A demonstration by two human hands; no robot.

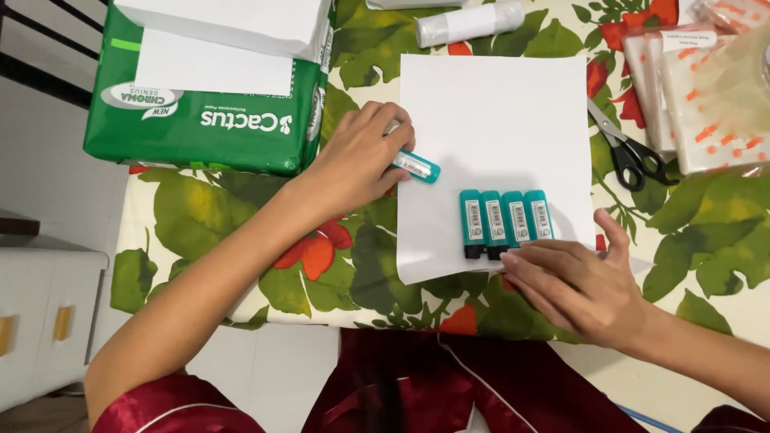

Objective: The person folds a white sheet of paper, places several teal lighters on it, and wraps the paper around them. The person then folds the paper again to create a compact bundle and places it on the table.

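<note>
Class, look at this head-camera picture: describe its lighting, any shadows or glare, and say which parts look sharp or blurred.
Head view: light is soft and even; the white sheet is bright but not glaring; faint shadows lie under the left hand and right hand. The four teal tubes and scissors look sharp; the plastic bags show mild sheen; the dark red clothing at the bottom edge is softer.

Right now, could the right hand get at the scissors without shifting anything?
Probably yes. The right hand lies flat at the sheet's lower edge, and only bare sheet and tablecloth lie between it and the scissors.
</note>
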